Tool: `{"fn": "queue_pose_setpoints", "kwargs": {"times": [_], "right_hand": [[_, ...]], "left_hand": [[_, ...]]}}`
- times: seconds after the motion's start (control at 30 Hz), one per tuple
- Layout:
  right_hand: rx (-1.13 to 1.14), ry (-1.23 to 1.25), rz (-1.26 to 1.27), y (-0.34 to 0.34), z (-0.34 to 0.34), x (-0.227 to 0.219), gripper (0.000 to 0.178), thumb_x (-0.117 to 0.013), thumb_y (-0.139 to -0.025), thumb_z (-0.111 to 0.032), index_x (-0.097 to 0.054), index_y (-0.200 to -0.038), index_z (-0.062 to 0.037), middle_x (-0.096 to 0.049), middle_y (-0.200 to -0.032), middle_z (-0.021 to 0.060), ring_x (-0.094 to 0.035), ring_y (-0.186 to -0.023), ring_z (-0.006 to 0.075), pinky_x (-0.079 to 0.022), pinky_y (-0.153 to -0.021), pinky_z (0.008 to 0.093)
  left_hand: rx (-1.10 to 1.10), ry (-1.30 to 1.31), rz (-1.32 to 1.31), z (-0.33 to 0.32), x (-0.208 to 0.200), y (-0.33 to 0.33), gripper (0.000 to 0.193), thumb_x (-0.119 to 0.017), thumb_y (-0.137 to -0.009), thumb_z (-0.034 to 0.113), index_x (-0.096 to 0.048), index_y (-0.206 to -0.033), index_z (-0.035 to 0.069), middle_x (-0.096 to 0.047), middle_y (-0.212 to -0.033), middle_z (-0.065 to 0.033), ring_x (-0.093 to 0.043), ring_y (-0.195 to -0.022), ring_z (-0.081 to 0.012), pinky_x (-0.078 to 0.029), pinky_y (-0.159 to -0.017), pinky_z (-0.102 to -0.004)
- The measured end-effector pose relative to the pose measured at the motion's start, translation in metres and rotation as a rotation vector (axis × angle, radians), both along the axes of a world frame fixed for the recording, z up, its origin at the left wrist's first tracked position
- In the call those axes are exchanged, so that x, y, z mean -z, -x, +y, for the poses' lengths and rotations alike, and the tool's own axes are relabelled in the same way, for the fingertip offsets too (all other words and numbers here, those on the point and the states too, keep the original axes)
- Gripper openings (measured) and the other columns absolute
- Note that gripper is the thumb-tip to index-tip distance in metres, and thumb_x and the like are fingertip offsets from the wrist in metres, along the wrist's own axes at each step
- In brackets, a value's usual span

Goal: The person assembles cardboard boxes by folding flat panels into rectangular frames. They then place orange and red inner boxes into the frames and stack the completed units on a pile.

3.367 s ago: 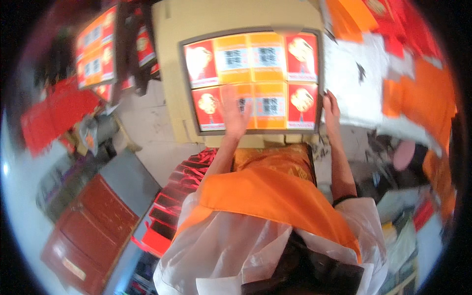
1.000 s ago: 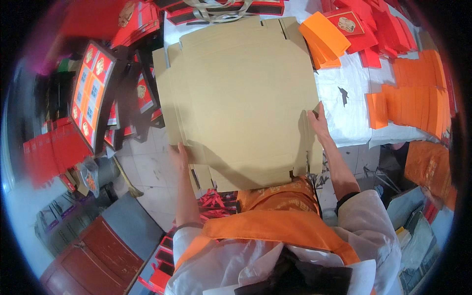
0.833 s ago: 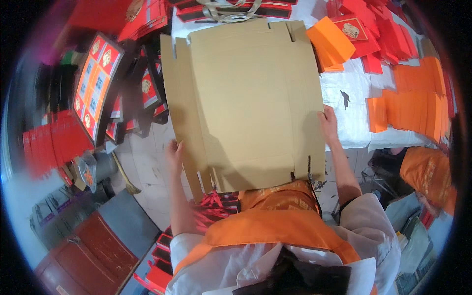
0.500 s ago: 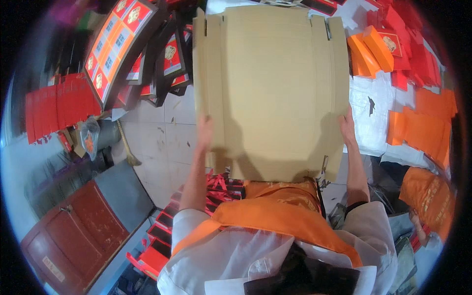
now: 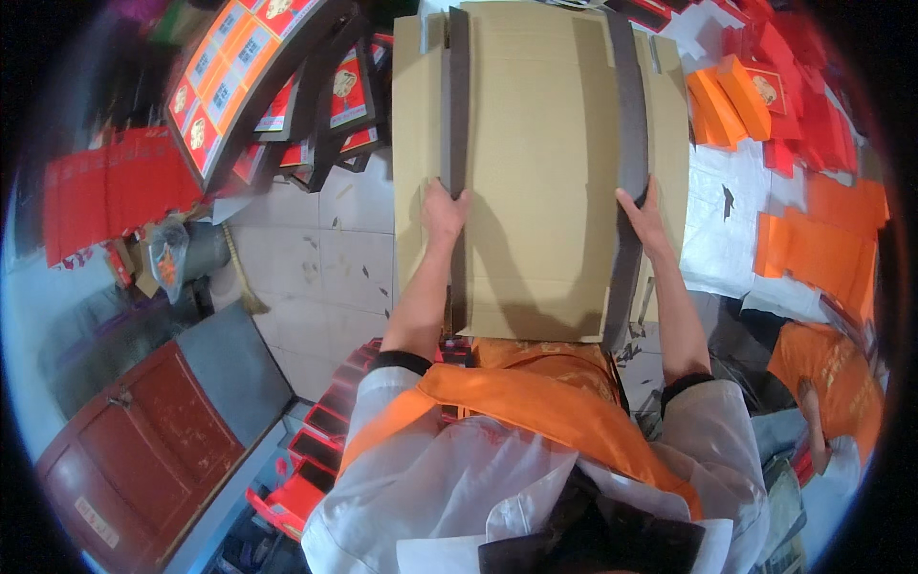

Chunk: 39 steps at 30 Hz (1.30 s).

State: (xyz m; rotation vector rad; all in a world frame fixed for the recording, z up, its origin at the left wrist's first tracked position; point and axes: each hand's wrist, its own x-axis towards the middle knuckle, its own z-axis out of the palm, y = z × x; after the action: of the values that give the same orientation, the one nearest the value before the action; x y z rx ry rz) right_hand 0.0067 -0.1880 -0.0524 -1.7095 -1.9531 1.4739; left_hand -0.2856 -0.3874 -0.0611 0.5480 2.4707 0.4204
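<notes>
A large tan cardboard sheet [image 5: 535,172] lies in front of me, its near edge close to my orange apron [image 5: 545,364]. Along its two long sides stand raised flaps with dark faces, a left flap [image 5: 458,105] and a right flap [image 5: 628,105]. My left hand [image 5: 443,212] grips the left flap, thumb on the inner side. On the right flap, my right hand [image 5: 644,218] closes the same way, with its thumb inward. More tan cardboard [image 5: 669,143] shows flat outside both flaps; whether it is a separate sheet underneath, I cannot tell.
Red-and-orange printed boxes [image 5: 229,81] are piled at far left. Orange boxes [image 5: 729,100] and red pieces stand at far right, with orange sheets [image 5: 822,239] nearer. A brown cabinet [image 5: 143,450] is at left, red-and-black boxes [image 5: 320,440] beside me. Another person's arm [image 5: 815,421] shows at right.
The sheet's side flaps have come up, showing dark faces. Both my hands have moved inward from the cardboard's outer edges onto these flaps.
</notes>
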Motion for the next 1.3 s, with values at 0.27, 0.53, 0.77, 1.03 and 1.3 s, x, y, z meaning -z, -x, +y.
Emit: {"fn": "queue_pose_setpoints", "kwargs": {"times": [0.27, 0.53, 0.77, 1.03, 1.3], "right_hand": [[-0.045, -0.331, -0.395, 0.019, -0.015, 0.020, 0.060, -0.051, -0.081, -0.013, -0.024, -0.134, -0.0044, -0.057, -0.100, 0.0243, -0.056, -0.091, 0.0391, -0.045, -0.075, 0.0466], [-0.298, -0.767, -0.343, 0.014, -0.023, 0.024, 0.055, -0.043, -0.081, -0.001, -0.029, -0.134, -0.0084, -0.033, -0.135, 0.0162, -0.045, -0.106, 0.0380, -0.041, -0.090, 0.0428], [-0.976, -0.371, -0.282, -0.097, -0.053, 0.000, 0.051, -0.043, -0.083, 0.002, -0.035, -0.131, -0.0080, -0.023, -0.143, 0.0019, -0.037, -0.120, 0.0332, -0.034, -0.101, 0.0380], [-1.312, -0.688, -0.700, -0.136, -0.089, -0.013, 0.084, -0.066, -0.070, -0.016, -0.018, -0.140, -0.0214, -0.016, -0.146, -0.0015, -0.025, -0.129, 0.0282, -0.022, -0.106, 0.0487], [-1.278, -0.606, -0.615, -0.141, -0.083, -0.025, 0.081, -0.063, -0.068, -0.011, -0.024, -0.138, -0.0228, -0.018, -0.145, -0.0038, -0.021, -0.132, 0.0254, -0.013, -0.105, 0.0590]], "left_hand": [[-0.039, 0.028, 0.108, -0.006, 0.037, -0.019, 0.048, -0.053, -0.079, 0.006, -0.038, -0.124, 0.002, -0.046, -0.124, -0.0149, -0.047, -0.110, -0.0353, -0.042, -0.083, -0.0451], [0.389, -0.340, 0.523, -0.014, 0.017, -0.033, 0.058, -0.048, -0.079, 0.000, -0.030, -0.133, 0.003, -0.036, -0.133, -0.0137, -0.038, -0.117, -0.0318, -0.033, -0.093, -0.0410], [0.948, -0.188, 0.228, -0.136, 0.001, -0.001, 0.058, -0.048, -0.076, 0.000, -0.038, -0.131, 0.016, -0.031, -0.139, -0.0081, -0.043, -0.116, -0.0318, -0.042, -0.093, -0.0391], [1.292, -0.057, 0.362, -0.178, 0.003, -0.003, 0.069, -0.065, -0.060, 0.009, -0.045, -0.125, 0.021, -0.031, -0.140, 0.0000, -0.050, -0.101, -0.0272, -0.041, -0.089, -0.0388], [1.358, 0.004, 0.278, -0.178, -0.015, 0.023, 0.072, -0.068, -0.060, 0.015, -0.044, -0.128, 0.023, -0.035, -0.138, 0.0078, -0.050, -0.097, -0.0150, -0.038, -0.078, -0.0306]]}}
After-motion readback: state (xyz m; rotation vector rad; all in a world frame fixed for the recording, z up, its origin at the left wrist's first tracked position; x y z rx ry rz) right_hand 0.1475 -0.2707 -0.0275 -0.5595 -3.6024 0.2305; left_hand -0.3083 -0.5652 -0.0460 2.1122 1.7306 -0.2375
